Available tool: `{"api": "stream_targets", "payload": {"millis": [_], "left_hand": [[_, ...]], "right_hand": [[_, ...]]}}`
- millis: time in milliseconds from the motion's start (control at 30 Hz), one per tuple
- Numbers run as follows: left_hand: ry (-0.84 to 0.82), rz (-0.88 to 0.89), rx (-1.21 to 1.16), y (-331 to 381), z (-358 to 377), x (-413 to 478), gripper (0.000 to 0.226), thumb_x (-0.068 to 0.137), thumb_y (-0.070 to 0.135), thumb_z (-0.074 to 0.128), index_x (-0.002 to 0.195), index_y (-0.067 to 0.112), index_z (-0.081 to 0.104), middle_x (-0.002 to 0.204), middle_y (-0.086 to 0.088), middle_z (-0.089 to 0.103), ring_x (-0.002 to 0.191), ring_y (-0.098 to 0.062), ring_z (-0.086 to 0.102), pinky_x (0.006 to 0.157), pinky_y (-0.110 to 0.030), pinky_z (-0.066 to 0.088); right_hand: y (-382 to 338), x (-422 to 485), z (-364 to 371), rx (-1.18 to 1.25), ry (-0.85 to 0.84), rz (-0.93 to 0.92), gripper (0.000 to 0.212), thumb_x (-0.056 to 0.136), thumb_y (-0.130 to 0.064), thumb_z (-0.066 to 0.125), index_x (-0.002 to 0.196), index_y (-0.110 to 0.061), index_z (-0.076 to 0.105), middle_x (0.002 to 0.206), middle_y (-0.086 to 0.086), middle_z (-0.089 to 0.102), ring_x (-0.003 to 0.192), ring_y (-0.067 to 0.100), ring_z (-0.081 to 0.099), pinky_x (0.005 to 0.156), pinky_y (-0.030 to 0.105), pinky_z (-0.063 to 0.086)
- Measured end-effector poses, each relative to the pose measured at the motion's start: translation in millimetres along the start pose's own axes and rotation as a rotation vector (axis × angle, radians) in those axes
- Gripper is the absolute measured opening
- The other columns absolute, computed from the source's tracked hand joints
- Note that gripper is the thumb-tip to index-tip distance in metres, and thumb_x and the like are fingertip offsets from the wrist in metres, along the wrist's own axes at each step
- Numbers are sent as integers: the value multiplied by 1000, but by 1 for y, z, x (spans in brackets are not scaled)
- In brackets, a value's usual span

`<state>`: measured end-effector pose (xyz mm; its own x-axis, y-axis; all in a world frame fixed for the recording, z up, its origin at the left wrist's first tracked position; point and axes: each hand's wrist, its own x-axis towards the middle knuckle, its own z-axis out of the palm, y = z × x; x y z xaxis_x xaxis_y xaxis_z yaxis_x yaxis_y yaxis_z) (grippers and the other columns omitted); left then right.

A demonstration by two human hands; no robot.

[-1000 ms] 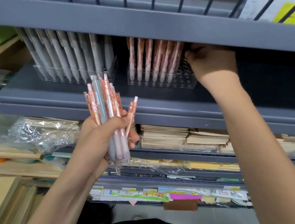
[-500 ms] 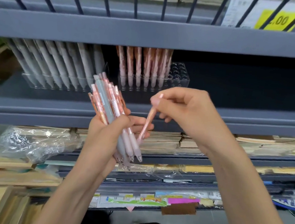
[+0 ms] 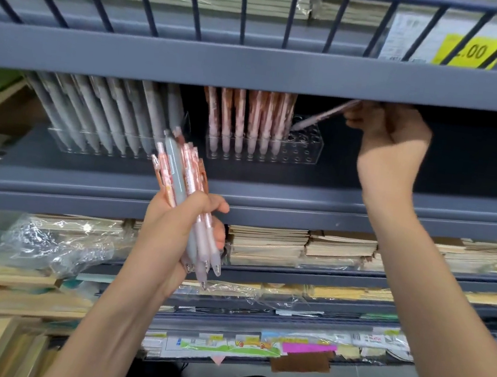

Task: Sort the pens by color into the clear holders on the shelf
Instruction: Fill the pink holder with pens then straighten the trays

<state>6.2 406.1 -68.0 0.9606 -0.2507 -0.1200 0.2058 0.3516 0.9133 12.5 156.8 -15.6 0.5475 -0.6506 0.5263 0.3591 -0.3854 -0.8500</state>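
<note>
The right hand (image 3: 389, 134) has lifted the pink pen (image 3: 322, 116) from the bundle (image 3: 182, 185) up to the shelf (image 3: 302, 202) — grip pinched on its top end, tip at the free holes of the pink holder (image 3: 305, 147) — while the left hand (image 3: 176, 235) stays clenched round the rest; seating judged imminent.

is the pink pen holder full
Not full: the pink pen holder has empty holes at its right end, beside the pink pens standing in it.
</note>
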Motion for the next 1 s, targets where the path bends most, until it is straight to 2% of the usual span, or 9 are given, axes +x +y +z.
{"api": "stream_targets", "payload": {"millis": [133,267,400,533,667,733,800,900,1000], "left_hand": [[41,18,-7,0,-2,0,36,72,15,72,102,3,58,56,-5,58,46,-19,55,42,-26,46],[46,12,7,-2,-8,0,33,82,16,78,105,9,56,58,-7,60,52,-20,60,45,-27,49],[36,22,3,-1,-9,-1,41,76,22,80,106,3,59,67,-8,67,52,-18,62,47,-28,50],[19,42,-20,-3,-7,-1,34,80,22,77,106,10,59,86,-8,73,48,-18,55,45,-27,47],[-23,57,8,-5,-7,0,3,82,23,73,85,23,73,85,-9,73,45,-18,52,45,-27,44],[-49,69,34,-5,-7,-1,13,83,22,71,73,27,76,77,-8,71,44,-18,51,44,-27,43],[-44,63,48,-4,-7,0,12,82,22,70,72,23,77,65,-9,64,43,-18,51,43,-27,42],[-46,61,70,-5,-8,1,8,81,20,72,75,18,77,58,-10,58,43,-19,51,43,-27,43],[-81,82,75,-6,-3,-1,9,81,17,72,77,24,78,72,-12,66,43,-19,51,43,-27,43]], "right_hand": [[-10,10,17,-223,-122,6,18,87,-6,49,82,-8,67,78,10,68,80,25,64,81,34,51],[-16,16,36,-624,-331,-75,29,95,-15,45,115,-4,62,121,18,62,117,33,54,102,33,38],[-25,17,48,-753,-380,-103,26,101,-15,38,114,-5,59,114,15,61,104,28,53,75,16,23],[-30,20,55,-837,-456,-17,27,102,-14,37,110,-4,61,112,15,63,84,21,48,66,23,27],[-27,19,54,-742,-430,4,26,101,-19,40,114,-10,61,103,4,59,92,16,51,70,20,29],[-26,18,50,-645,-383,27,25,100,-25,45,117,-16,62,104,-5,56,97,9,47,78,14,28],[-24,13,44,-598,-280,22,24,97,-26,51,109,-13,67,106,1,66,101,17,57,84,22,37],[-24,-11,35,-332,-157,-35,16,88,-23,59,87,-12,71,83,2,73,79,11,65,77,28,51],[-27,-40,32,-188,-450,40,8,83,-28,67,80,-32,73,77,-17,72,72,-2,64,69,16,50]]}}
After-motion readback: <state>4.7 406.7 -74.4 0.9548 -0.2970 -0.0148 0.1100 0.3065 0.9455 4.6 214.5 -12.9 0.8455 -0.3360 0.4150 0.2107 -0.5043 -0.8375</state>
